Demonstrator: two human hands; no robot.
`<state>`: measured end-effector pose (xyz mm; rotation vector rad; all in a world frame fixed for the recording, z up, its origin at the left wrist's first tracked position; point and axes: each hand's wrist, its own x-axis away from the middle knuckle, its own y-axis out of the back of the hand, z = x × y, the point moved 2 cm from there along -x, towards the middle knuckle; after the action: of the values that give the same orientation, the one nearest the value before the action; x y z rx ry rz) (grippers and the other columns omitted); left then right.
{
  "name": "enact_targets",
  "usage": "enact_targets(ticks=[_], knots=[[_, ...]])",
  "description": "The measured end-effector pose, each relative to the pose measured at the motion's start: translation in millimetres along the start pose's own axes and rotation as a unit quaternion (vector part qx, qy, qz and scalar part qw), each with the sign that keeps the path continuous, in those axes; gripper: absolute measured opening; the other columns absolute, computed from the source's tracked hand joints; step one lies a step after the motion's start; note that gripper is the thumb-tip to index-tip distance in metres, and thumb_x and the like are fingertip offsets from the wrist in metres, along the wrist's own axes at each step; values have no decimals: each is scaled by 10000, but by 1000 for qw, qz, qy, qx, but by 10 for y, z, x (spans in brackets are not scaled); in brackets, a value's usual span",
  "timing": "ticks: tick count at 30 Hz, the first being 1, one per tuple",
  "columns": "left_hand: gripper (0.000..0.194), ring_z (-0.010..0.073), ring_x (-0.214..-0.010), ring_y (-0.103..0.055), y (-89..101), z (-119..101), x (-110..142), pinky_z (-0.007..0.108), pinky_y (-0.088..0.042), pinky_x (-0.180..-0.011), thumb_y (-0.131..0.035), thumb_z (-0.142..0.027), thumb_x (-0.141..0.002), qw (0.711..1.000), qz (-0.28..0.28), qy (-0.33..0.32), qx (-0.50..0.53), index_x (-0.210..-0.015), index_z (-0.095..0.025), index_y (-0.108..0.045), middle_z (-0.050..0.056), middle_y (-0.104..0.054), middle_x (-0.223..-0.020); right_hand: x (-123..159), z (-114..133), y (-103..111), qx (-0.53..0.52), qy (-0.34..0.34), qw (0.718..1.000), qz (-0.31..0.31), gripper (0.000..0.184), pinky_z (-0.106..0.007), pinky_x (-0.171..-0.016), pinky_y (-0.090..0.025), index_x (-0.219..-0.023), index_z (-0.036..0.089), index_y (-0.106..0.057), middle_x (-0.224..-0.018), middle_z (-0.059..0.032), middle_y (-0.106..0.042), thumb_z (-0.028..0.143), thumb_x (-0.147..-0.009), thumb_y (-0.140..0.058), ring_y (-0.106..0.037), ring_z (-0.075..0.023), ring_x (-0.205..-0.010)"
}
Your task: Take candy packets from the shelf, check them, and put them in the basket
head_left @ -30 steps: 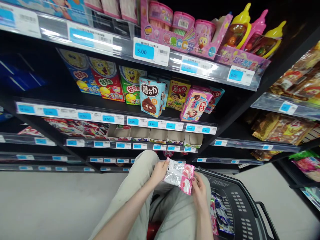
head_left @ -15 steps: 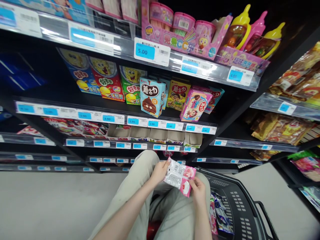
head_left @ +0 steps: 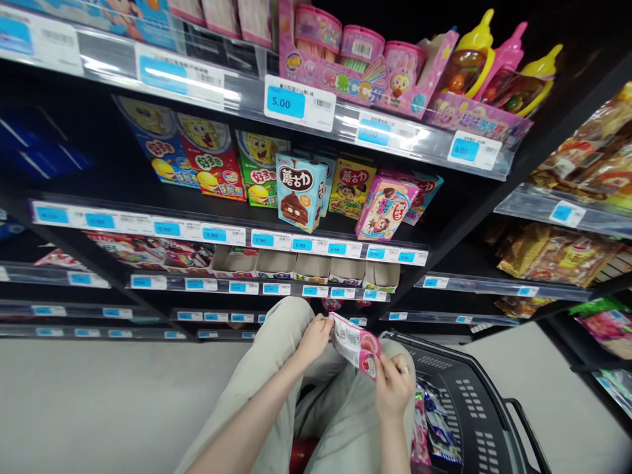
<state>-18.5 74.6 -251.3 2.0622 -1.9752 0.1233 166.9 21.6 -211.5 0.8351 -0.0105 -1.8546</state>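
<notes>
A pink and white candy packet (head_left: 351,343) is stretched between my two hands, above my knees. It lies tilted, its left end higher than its right, with printed text and pink fruit pictures facing me. My left hand (head_left: 316,337) pinches the upper left end. At the lower right end, the fingers of my right hand (head_left: 395,382) close on the packet's edge; a ring shows on one finger. Close by on the right stands a dark shopping basket (head_left: 464,388) with several shiny packets (head_left: 437,421) inside.
Ahead, a black shelf unit carries several snack boxes, among them a light blue box (head_left: 300,192) and a pink box (head_left: 386,207). Open cartons (head_left: 312,267) stand one level lower. Bottle-shaped candy containers (head_left: 471,56) sit top right. Bagged snacks (head_left: 557,253) fill the right-hand shelves.
The packet has turned and narrowed in view, its right end drawn slightly up and left. My right hand has rotated so its back shows more. The left hand keeps its hold.
</notes>
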Motion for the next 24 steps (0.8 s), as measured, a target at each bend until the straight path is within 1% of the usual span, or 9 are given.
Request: enact_targets(ticks=[3,5,9,12,14,17,19,22,24], knots=[[742,136,-412,-477,-41,-9,0,309,-458,-481,-118,-704,-719,981,114,97,120,-690,-126,-582,27,-502,-481,72,136,-25,122,171,978,21,112,-252,-497,-296,-812,224,-697,-457,23,-429,204,-751,-605,-376,-94,-447],[797,167,-493,-540,-34,-59,31,328,-472,-495,-118,-722,-709,944,177,139,242,-866,-111,-605,70,-587,-576,106,169,-27,158,201,966,31,162,-251,-489,-294,-865,257,-695,-431,23,-448,188,-739,-618,-382,-95,-432],[643,243,-737,-602,88,-156,63,343,-485,-565,-358,-613,-749,911,162,111,363,-1028,-83,-591,156,-655,-861,74,108,11,97,81,991,42,195,-279,-579,-387,-880,309,-689,-611,-22,-631,224,-721,-613,-511,-140,-551],[470,220,-760,-605,140,-179,63,324,-483,-617,-569,-399,-714,910,159,70,376,-1079,-104,-577,140,-646,-957,21,-27,28,-25,-45,998,30,221,-349,-751,-430,-918,269,-677,-865,-53,-668,282,-720,-579,-577,-207,-806],[511,187,-713,-608,142,-181,61,291,-475,-610,-643,-277,-662,916,153,46,368,-1140,-134,-534,124,-648,-962,4,-160,8,-145,-144,978,31,280,-384,-771,-443,-938,212,-668,-956,-83,-654,344,-718,-553,-574,-242,-889],[687,164,-679,-611,113,-174,59,255,-464,-590,-691,-198,-602,925,139,18,354,-1235,-182,-424,100,-662,-916,12,-356,-50,-275,-263,924,40,333,-377,-696,-476,-917,166,-659,-964,-110,-653,396,-700,-554,-600,-253,-841],[647,156,-666,-613,81,-156,57,236,-461,-571,-699,-199,-586,934,143,17,327,-1190,-172,-466,88,-670,-875,18,-443,-69,-276,-289,916,15,323,-348,-685,-480,-922,172,-642,-961,-95,-650,352,-655,-620,-600,-232,-824],[390,153,-629,-611,49,-109,39,238,-468,-551,-699,-262,-578,954,134,29,268,-926,-106,-615,84,-674,-785,18,-487,-79,-257,-286,923,-19,394,-295,-670,-478,-989,195,-597,-860,-42,-647,274,-611,-676,-592,-178,-765],[322,160,-614,-611,46,-81,19,259,-481,-562,-706,-282,-553,965,110,33,235,-806,-95,-635,70,-672,-712,17,-485,-86,-260,-294,920,-20,445,-275,-624,-479,-1038,199,-570,-767,-14,-639,270,-613,-676,-587,-155,-691]])
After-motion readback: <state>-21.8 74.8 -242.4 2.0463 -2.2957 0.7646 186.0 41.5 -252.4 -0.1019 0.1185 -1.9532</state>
